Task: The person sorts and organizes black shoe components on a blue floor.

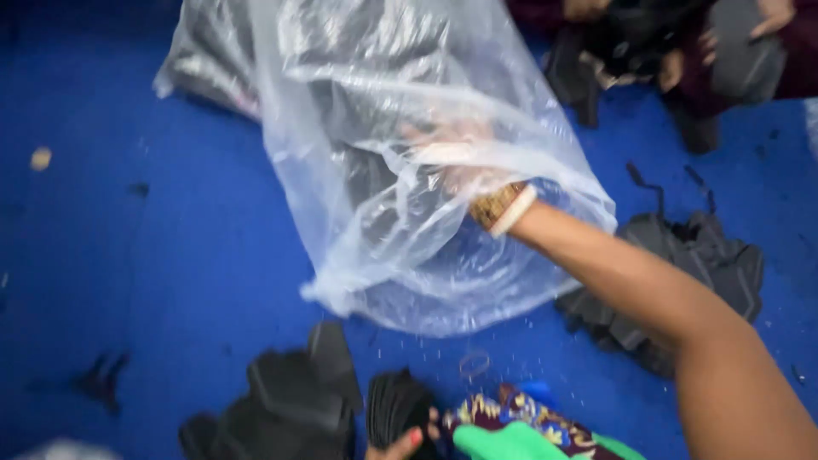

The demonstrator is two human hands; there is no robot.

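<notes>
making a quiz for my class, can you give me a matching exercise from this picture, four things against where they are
Things:
1. right hand
2. left hand
3. clear plastic bag
4. bracelets

Places:
a. on the right wrist
b. bottom edge, gripping a stack of black pieces
c. lying on the blue surface
d. inside the bag

Pairs: 1-d, 2-b, 3-c, 4-a

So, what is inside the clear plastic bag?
Inside the clear plastic bag the right hand reaches in past its bracelets, among dark flat pieces. The wrinkled plastic blurs them, so their exact kind and what the fingers grip stay hidden.
</notes>
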